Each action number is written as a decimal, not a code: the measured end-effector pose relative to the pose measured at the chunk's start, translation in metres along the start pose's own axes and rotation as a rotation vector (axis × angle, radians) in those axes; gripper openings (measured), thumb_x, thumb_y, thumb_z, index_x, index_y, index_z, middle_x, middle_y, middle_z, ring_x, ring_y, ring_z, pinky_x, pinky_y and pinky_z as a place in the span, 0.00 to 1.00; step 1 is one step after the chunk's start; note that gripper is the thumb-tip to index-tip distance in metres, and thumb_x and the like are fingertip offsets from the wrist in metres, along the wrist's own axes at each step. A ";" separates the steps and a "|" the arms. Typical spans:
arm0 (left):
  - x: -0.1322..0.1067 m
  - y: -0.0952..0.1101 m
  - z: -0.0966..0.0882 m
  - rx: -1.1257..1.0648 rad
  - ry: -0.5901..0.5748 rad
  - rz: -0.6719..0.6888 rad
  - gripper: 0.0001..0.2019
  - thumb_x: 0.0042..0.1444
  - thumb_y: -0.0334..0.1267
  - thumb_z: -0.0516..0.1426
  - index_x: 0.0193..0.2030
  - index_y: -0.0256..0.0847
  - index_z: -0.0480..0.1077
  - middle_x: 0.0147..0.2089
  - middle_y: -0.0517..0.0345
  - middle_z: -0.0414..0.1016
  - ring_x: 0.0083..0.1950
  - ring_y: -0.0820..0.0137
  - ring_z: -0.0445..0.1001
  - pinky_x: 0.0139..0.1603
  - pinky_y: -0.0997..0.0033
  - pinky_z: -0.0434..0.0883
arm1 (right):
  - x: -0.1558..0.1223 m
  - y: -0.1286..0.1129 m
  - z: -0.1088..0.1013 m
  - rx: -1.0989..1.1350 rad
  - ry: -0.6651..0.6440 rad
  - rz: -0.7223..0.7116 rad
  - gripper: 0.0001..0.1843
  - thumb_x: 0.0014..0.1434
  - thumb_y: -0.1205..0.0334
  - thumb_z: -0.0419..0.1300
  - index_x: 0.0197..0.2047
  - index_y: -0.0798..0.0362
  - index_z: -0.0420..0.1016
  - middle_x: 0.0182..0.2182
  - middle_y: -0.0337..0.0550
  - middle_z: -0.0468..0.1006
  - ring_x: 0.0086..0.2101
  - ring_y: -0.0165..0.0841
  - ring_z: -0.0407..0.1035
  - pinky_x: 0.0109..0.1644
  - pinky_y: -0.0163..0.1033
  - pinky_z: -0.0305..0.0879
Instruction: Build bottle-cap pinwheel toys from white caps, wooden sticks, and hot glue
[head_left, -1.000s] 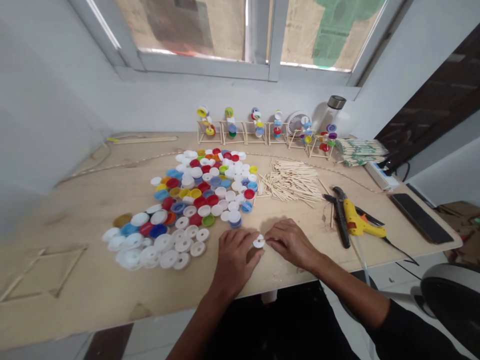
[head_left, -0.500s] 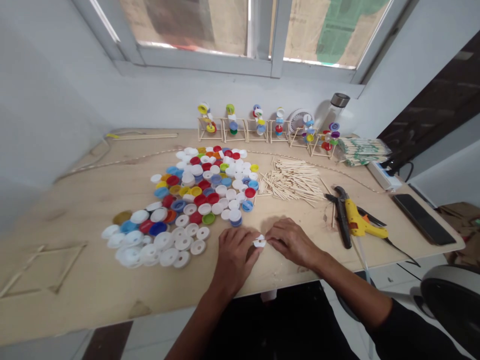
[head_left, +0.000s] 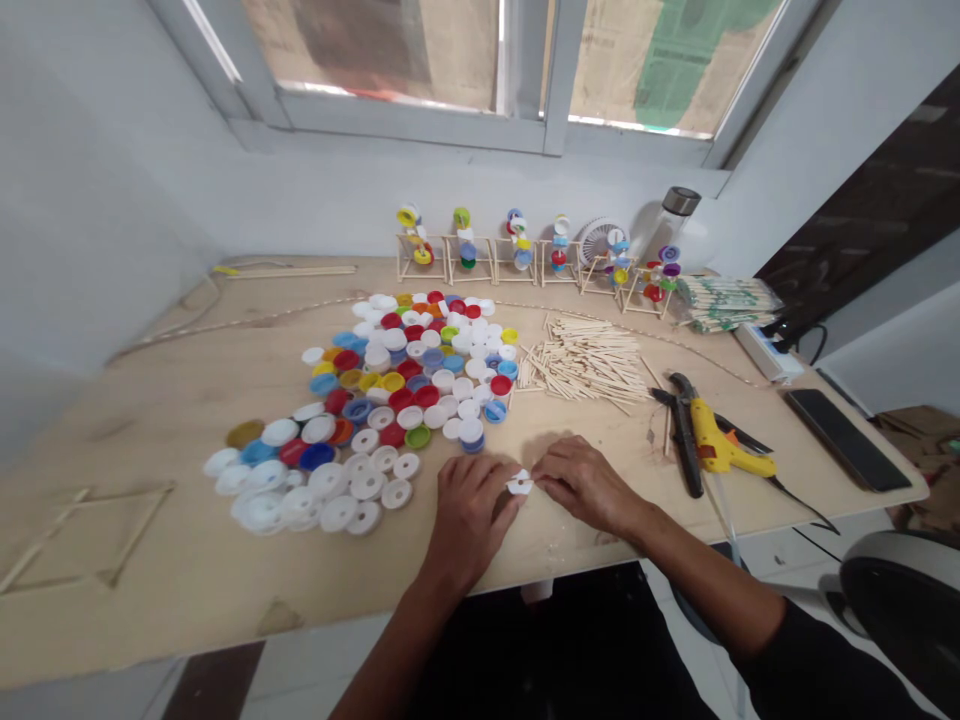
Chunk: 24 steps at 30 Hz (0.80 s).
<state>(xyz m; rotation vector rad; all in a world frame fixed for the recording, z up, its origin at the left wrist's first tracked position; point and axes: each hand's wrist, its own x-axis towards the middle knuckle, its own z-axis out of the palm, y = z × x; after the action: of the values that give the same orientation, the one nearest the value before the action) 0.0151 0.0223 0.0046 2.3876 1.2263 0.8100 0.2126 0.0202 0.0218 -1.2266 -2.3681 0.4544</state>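
Someone works at a table (head_left: 217, 410) bearing a pile (head_left: 391, 435) of bottle caps. Right of the pile's near end, the left hand (head_left: 469, 505) has thumb and forefinger clamped on one white cap (head_left: 519, 488). The right hand (head_left: 586, 485) meets its edge, fingertips together; whether they grip a stick there, I cannot tell. To do this well, I'd brace the cap firmly and let the right fingers work in small, gentle moves. Six wheels (head_left: 523, 250) on frames stand behind the pile. Right of it: a heap of sticks (head_left: 589, 360), too many to count, one glue gun (head_left: 716, 440) among overlapping dark tools (head_left: 685, 450), one phone (head_left: 847, 440). The pile's caps defy counting.
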 end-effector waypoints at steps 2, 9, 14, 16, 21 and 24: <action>0.000 0.000 0.000 -0.001 -0.001 -0.002 0.11 0.54 0.33 0.58 0.45 0.45 0.72 0.43 0.56 0.76 0.46 0.61 0.68 0.51 0.55 0.60 | 0.000 0.000 0.000 0.004 -0.003 0.000 0.07 0.64 0.67 0.54 0.37 0.54 0.73 0.30 0.42 0.75 0.35 0.33 0.68 0.44 0.39 0.58; 0.001 0.001 -0.001 -0.014 0.000 -0.007 0.11 0.54 0.32 0.58 0.44 0.45 0.72 0.43 0.56 0.76 0.46 0.60 0.69 0.51 0.55 0.60 | 0.000 0.000 0.000 0.001 -0.016 0.016 0.07 0.64 0.67 0.54 0.36 0.54 0.73 0.30 0.41 0.75 0.35 0.33 0.68 0.44 0.39 0.58; 0.001 0.001 -0.001 -0.008 0.012 -0.002 0.10 0.55 0.33 0.58 0.44 0.45 0.72 0.43 0.55 0.76 0.46 0.60 0.69 0.52 0.55 0.60 | -0.002 -0.003 0.001 0.001 0.013 0.032 0.05 0.62 0.68 0.55 0.36 0.53 0.72 0.30 0.41 0.76 0.35 0.33 0.68 0.44 0.39 0.58; 0.000 0.001 -0.001 -0.004 0.014 -0.004 0.10 0.55 0.34 0.58 0.44 0.45 0.72 0.42 0.55 0.76 0.46 0.61 0.69 0.52 0.55 0.61 | -0.004 -0.005 0.001 -0.001 0.031 0.056 0.03 0.61 0.68 0.56 0.36 0.53 0.71 0.31 0.41 0.76 0.35 0.33 0.68 0.44 0.38 0.59; -0.002 0.002 -0.001 0.011 0.038 0.005 0.10 0.54 0.34 0.58 0.44 0.44 0.72 0.41 0.56 0.77 0.45 0.61 0.69 0.51 0.57 0.61 | -0.012 -0.008 -0.002 -0.059 0.119 0.152 0.03 0.60 0.68 0.56 0.39 0.53 0.69 0.35 0.45 0.76 0.38 0.36 0.68 0.43 0.40 0.58; -0.003 0.002 0.001 0.018 0.045 0.015 0.10 0.53 0.33 0.59 0.43 0.44 0.72 0.41 0.56 0.77 0.45 0.61 0.69 0.50 0.57 0.62 | -0.015 -0.008 -0.003 -0.036 0.187 0.232 0.03 0.61 0.66 0.56 0.39 0.53 0.68 0.35 0.45 0.75 0.38 0.37 0.67 0.43 0.41 0.58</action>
<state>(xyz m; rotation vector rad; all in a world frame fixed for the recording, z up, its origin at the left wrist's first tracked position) 0.0151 0.0189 0.0040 2.4079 1.2387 0.8656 0.2168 0.0033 0.0251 -1.4998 -2.0964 0.3533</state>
